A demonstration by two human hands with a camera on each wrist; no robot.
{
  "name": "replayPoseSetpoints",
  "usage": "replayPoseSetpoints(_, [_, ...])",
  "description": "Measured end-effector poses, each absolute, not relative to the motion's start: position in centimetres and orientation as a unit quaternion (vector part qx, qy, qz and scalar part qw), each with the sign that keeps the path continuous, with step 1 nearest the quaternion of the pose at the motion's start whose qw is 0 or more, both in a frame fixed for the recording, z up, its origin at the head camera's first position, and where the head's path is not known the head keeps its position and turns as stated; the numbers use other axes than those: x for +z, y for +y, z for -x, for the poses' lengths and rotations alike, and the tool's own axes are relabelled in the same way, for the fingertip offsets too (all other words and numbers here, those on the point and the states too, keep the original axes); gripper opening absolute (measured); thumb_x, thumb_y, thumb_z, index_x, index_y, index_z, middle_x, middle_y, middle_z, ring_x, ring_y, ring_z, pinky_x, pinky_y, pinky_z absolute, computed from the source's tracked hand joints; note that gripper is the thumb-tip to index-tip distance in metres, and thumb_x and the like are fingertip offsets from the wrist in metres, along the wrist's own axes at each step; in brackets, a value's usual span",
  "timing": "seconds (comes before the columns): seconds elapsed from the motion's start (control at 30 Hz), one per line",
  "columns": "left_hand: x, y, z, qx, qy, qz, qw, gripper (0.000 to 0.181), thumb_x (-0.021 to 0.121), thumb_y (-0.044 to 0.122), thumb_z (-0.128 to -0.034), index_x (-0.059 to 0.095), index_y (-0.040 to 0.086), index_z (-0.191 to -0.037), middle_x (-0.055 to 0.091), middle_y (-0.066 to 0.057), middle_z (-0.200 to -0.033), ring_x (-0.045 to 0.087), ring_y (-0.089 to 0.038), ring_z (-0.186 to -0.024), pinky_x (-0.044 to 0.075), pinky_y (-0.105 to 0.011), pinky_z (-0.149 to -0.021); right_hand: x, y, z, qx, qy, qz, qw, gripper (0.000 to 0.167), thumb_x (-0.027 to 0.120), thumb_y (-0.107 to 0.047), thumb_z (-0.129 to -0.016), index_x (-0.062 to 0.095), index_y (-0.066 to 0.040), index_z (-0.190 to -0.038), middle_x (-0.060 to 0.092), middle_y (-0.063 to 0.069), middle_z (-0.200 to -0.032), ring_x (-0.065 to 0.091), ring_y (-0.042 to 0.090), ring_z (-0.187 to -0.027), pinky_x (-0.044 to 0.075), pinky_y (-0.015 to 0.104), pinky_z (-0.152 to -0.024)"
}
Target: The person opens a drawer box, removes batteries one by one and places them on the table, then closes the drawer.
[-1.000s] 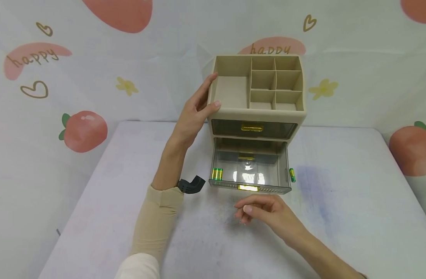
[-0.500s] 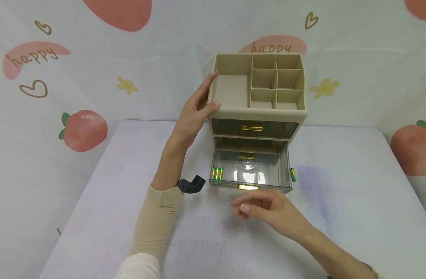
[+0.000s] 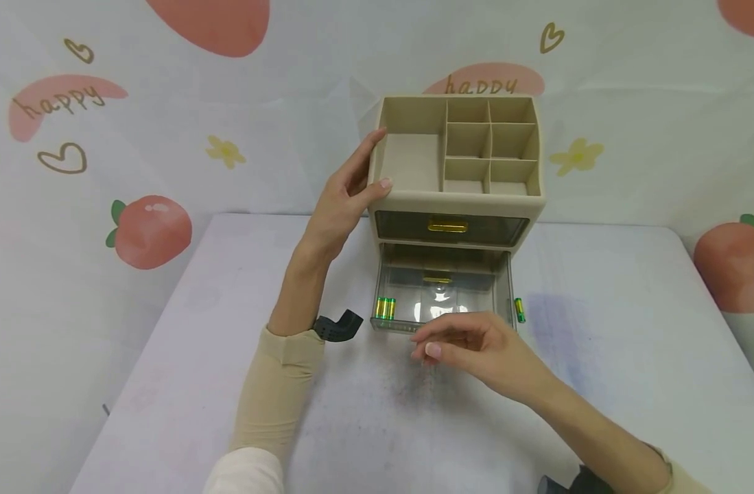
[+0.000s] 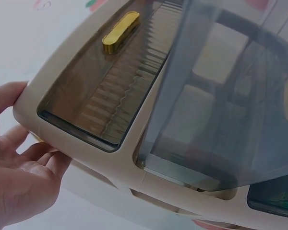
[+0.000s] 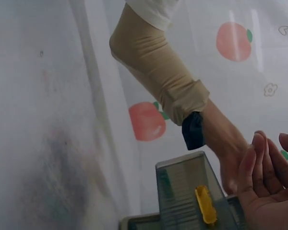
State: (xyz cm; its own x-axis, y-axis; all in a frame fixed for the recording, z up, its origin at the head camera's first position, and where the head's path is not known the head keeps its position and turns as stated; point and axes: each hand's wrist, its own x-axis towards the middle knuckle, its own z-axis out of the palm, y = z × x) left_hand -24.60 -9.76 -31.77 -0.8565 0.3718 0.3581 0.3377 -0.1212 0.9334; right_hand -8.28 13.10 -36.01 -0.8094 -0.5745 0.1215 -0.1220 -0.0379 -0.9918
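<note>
A beige desk organizer (image 3: 457, 202) stands at the back of the table. My left hand (image 3: 342, 199) holds its left side, thumb on the front rim and fingers along the side wall. Below a shut upper drawer (image 3: 401, 228), a clear grey drawer (image 3: 475, 302) is pulled out. Several green and gold batteries (image 3: 385, 308) stand side by side in its front left corner. Just outside its right wall is another battery (image 3: 519, 310). My right hand (image 3: 475, 346) hovers before the drawer front, fingers loosely bent, holding nothing and hiding the front handle.
The organizer's top has one large compartment (image 3: 411, 161) and several small ones (image 3: 466, 140). A white cloth with printed fruit (image 3: 154, 232) hangs behind the table (image 3: 259, 274). In the left wrist view, greenish shapes show behind a dark lower panel (image 4: 273, 199).
My right hand has moved up and forward, from in front of the drawer to overlap its front edge. My left hand, the organizer and the batteries stay where they were.
</note>
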Motion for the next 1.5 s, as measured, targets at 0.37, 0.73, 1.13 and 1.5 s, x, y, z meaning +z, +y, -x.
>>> replayPoseSetpoints(0.37, [-31.6, -9.9, 24.7, 0.701, 0.662, -0.262, 0.016, 0.066, 0.061, 0.003, -0.0960, 0.036, 0.016, -0.155, 0.030, 0.000, -0.160, 0.036, -0.018, -0.143, 0.037, -0.033, -0.110, -35.4, 12.9, 9.8, -0.657, 0.689, 0.266, 0.151, 0.017, 0.064, -0.001, -0.095, 0.071, 0.001, -0.111, 0.074, 0.009, -0.100, 0.071, 0.023, -0.092, 0.057, 0.038, -0.082])
replayPoseSetpoints(0.73, [-31.6, -9.8, 24.7, 0.709, 0.652, -0.268, 0.023, 0.067, 0.061, 0.000, -0.0956, 0.034, 0.015, -0.156, 0.029, -0.007, -0.161, 0.038, -0.022, -0.141, 0.039, -0.033, -0.107, -35.2, 12.8, 11.2, -0.646, 0.713, 0.212, 0.170, 0.016, 0.068, -0.012, -0.094, 0.073, -0.009, -0.110, 0.073, 0.017, -0.102, 0.070, 0.036, -0.095, 0.057, 0.040, -0.081])
replayPoseSetpoints(1.13, [-31.9, -9.9, 24.8, 0.711, 0.650, -0.268, 0.023, 0.066, 0.062, 0.003, -0.0958, 0.036, 0.016, -0.155, 0.030, -0.007, -0.160, 0.038, -0.023, -0.141, 0.039, -0.034, -0.108, -35.5, 12.3, 12.8, -0.597, 0.755, 0.213, 0.171, 0.019, 0.071, -0.018, -0.093, 0.074, -0.014, -0.112, 0.074, 0.008, -0.101, 0.070, 0.028, -0.092, 0.057, 0.034, -0.078])
replayPoseSetpoints(1.5, [-30.7, -9.7, 23.9, 0.714, 0.650, -0.258, 0.031, 0.068, 0.058, -0.003, -0.0961, 0.029, 0.007, -0.157, 0.027, -0.012, -0.161, 0.035, -0.027, -0.143, 0.038, -0.032, -0.108, -36.1, 12.0, 14.8, -0.592, 0.752, 0.201, 0.210, 0.025, 0.070, -0.015, -0.093, 0.071, -0.008, -0.117, 0.073, 0.005, -0.100, 0.070, 0.023, -0.095, 0.055, 0.035, -0.086])
